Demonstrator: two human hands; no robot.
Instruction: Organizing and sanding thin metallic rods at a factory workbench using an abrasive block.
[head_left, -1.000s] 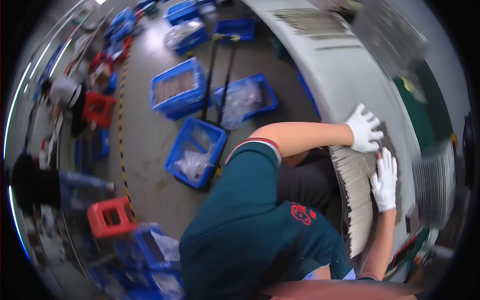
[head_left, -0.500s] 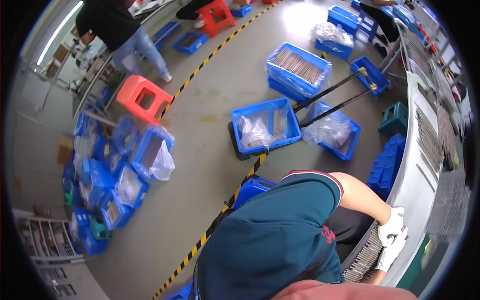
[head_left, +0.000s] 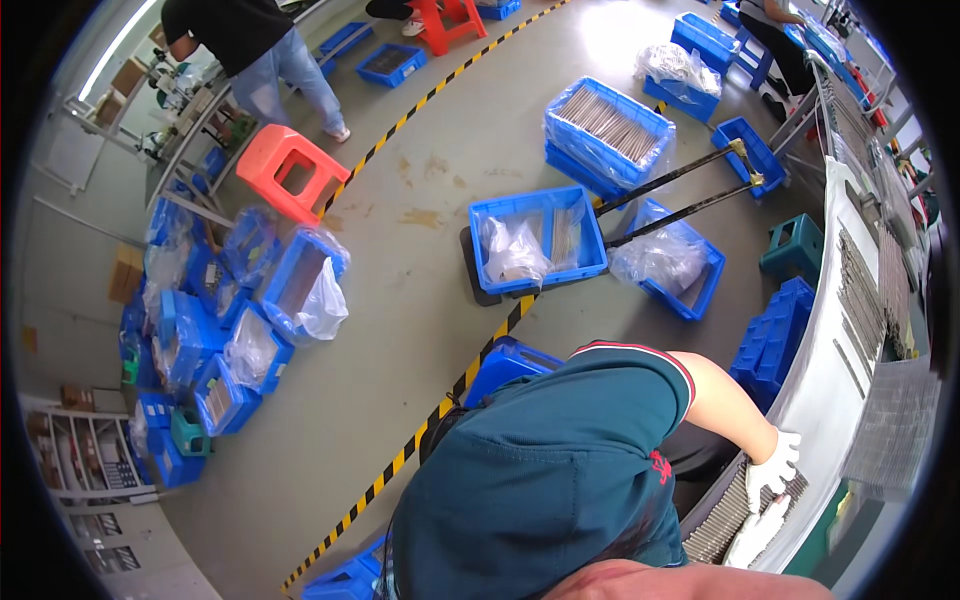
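Observation:
My left hand (head_left: 773, 468), in a white glove, spreads its fingers over a packed row of thin metal strips (head_left: 715, 527) at the lower right. Just below it, my right hand (head_left: 755, 537), gloved too, lies stretched out along the same row, fingers toward its far end. The two hands are close together, and the left fingertips come near the right hand. No strip shows gripped in either hand. The row lies beside the edge of a white-covered worktable (head_left: 825, 410). Part of my right forearm is hidden.
More metal strips (head_left: 860, 290) lie on the worktable, near a grey stack (head_left: 890, 430). Blue stacked bins (head_left: 772, 345) and a green stool (head_left: 792, 247) stand beside it. A blue bin on a trolley (head_left: 535, 240), a red stool (head_left: 290, 172) and a person (head_left: 250, 50) are farther off.
Both hands were bunched together at the row's end by the table edge. Now they have come down onto the strips, the left with fingers spread, the right flat. The view has shifted slightly.

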